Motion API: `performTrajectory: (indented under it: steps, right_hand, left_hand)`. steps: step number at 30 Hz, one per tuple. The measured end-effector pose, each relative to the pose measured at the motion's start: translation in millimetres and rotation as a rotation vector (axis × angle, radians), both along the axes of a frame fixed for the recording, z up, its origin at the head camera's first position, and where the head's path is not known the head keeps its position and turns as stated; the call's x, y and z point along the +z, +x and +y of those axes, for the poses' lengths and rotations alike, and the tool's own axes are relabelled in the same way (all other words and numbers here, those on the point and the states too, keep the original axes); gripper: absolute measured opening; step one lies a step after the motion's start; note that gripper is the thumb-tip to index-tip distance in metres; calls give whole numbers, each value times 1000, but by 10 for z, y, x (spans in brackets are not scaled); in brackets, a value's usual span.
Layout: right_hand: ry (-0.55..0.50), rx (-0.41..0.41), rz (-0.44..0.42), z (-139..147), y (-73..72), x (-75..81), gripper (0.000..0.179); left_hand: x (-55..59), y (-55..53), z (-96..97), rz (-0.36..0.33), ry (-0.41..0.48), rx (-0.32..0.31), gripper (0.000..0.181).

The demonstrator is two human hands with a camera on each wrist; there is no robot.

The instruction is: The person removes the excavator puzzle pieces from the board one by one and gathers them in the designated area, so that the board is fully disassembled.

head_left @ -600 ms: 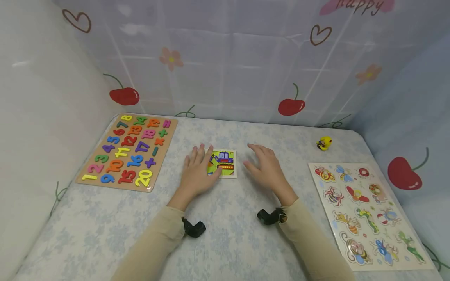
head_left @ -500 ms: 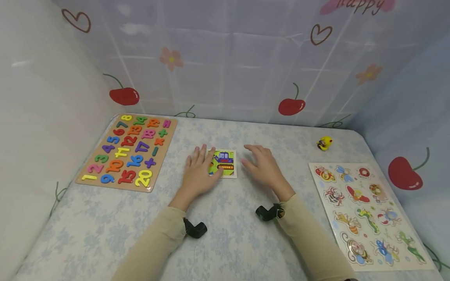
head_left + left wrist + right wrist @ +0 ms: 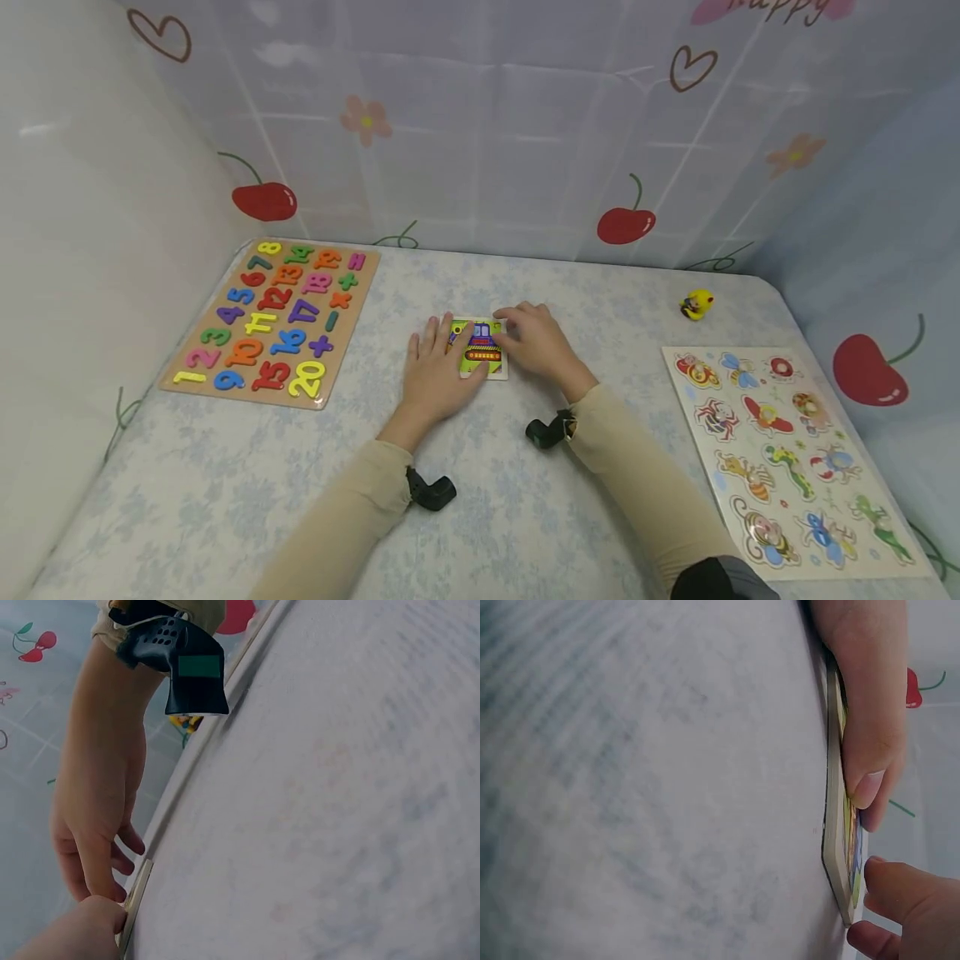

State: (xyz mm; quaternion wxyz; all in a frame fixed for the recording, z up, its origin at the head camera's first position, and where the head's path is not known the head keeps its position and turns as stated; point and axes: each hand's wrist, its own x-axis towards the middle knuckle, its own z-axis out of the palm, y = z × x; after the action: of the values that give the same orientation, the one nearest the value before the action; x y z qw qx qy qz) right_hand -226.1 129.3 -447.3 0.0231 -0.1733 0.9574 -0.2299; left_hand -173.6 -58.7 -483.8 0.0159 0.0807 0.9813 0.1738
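Observation:
In the head view, a small square picture board (image 3: 483, 354) with a purple digger on green lies flat on the table. My left hand (image 3: 438, 371) rests over its left side, fingers straight and spread, its thumb on the picture. My right hand (image 3: 536, 342) is at the board's upper right corner, fingers lightly bent. The right wrist view shows the board's pale edge (image 3: 832, 810), with the left thumb lying over the face. There, the right fingertips (image 3: 877, 874) are right at the corner, with a gap between them.
A wooden number board (image 3: 251, 350) with colourful digits lies at the left. On the right is a white insect puzzle board (image 3: 817, 558), with a small yellow figurine (image 3: 696, 304) behind it. A patterned curtain (image 3: 480, 167) hangs along the table's back edge.
My right hand has moved left, from beside the picture board to its upper right corner. The left hand has shifted slightly right and stays over the board.

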Motion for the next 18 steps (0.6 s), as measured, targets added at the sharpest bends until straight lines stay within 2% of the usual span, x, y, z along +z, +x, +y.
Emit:
performTrajectory:
  steps: [5,11,14,18]
  right_hand:
    - [38,3,3,-33,-15,-16,36]
    - [28,-2,-12,-51,-15,1,33]
    - [5,-7,-35,-67,-27,9,31]
    - [-84,-16,-68,-88,-33,8,25]
  left_hand:
    - [0,9,15,20,-9,0,76]
    - [-2,17,14,33,-14,0,76]
    - [-5,15,10,27,-18,2,76]
    - [-4,15,1,21,-23,4,76]
